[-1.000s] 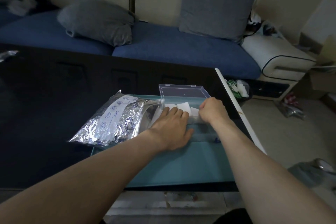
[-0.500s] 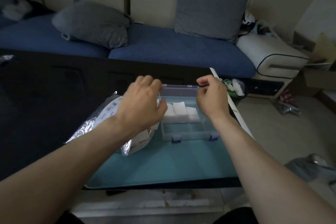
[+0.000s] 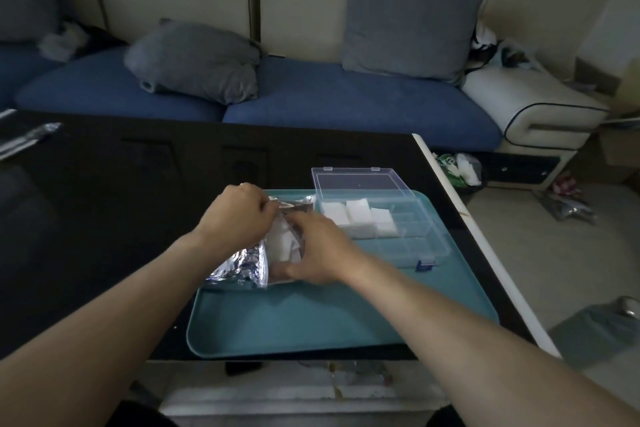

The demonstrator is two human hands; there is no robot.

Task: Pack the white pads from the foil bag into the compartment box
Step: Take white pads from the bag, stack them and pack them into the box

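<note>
Several white pads (image 3: pixel 358 218) already fill the compartment box (image 3: pixel 398 236); my left hand (image 3: pixel 239 217) grips the foil bag (image 3: pixel 242 262) open, right hand (image 3: pixel 318 253) reaching inside, fingers hidden; next, pinch one pad free.

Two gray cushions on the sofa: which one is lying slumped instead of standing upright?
The left cushion, lying slumped on the blue seat. The right cushion stands upright, leaning against the sofa back.
</note>
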